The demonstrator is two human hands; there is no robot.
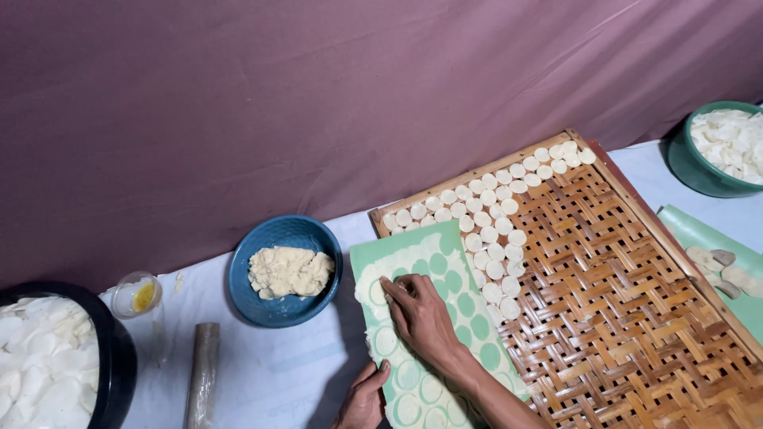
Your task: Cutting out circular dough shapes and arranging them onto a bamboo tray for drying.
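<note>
A green mat [442,248] lies partly over the woven bamboo tray [636,318] and carries a thin dough sheet [373,306] cut into rounds, some holes showing green. My right hand [421,318] rests on the sheet, its bent fingertips pinching at a dough disc [380,291] near the sheet's left edge. My left hand [362,401] is at the bottom edge, its thumb laid on the mat's near left border and gripping it. Several pale dough discs [493,230] lie in rows along the tray's far left part.
A blue bowl [242,266] with a dough lump stands left of the mat. A rolling pin [203,373], a small cup [137,295] and a black tub [119,357] of white slices are at the left. A green bowl [687,171] of slices and a second green mat [699,234] are at the right.
</note>
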